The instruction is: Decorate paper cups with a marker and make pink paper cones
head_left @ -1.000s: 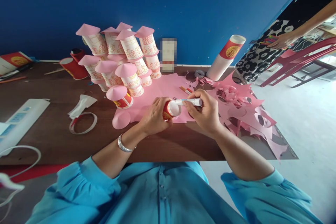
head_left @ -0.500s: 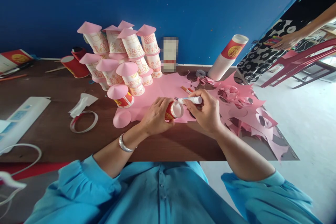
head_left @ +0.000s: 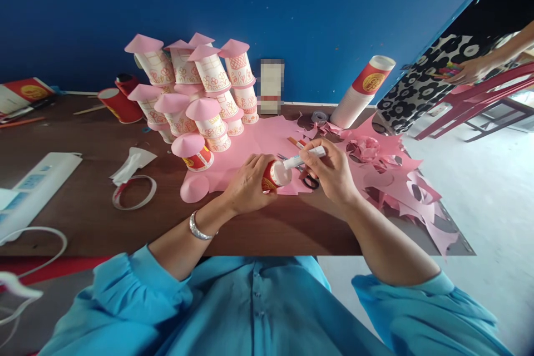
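- L hand wrapped round small red cup, held on its side just above worktop edge, white base facing right.
- R hand pinching white glue stick, tip touching cup base; stick tilted up to the right.
- Silver bangle on L wrist; blue sleeves nearest cam.
- Scissors under R hand, partly hidden, on pink paper.
- Loose pink cone just left of L hand; beyond it a red cup w/ pink cone roof.
- Tape ring + white scrap further left; white power strip at far left.
- Pink offcuts heaped right of R hand.
- Further back: stack of roofed cups, sleeve of cups leaning near blue wall.
- Far right: another person's hand holding smth colourful, can't tell what.
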The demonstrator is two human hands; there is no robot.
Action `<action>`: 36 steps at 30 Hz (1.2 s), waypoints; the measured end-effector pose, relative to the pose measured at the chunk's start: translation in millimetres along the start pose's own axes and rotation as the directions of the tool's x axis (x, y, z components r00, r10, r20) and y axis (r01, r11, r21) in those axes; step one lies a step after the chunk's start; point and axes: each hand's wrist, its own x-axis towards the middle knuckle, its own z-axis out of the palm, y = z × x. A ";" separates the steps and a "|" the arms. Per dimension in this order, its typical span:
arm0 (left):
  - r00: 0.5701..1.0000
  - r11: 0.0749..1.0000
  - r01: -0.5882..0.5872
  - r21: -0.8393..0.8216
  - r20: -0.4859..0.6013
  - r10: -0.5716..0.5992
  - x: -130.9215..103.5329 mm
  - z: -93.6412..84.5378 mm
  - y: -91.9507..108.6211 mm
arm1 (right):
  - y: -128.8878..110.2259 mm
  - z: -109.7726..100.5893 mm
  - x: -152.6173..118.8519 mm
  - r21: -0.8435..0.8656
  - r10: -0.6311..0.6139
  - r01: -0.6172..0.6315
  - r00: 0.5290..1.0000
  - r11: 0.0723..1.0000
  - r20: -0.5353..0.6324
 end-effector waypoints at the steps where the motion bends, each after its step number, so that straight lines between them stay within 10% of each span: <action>1: 1.000 1.000 0.004 0.004 0.010 -0.004 0.0 -0.6 0.4 | 0.3 -0.2 0.5 -0.008 0.005 -0.005 1.000 1.000 -0.001; 36: 0.998 0.998 0.003 0.057 0.059 -0.006 0.3 -3.9 6.9 | 0.3 -0.5 4.8 -0.074 -0.032 0.025 0.996 0.997 -0.084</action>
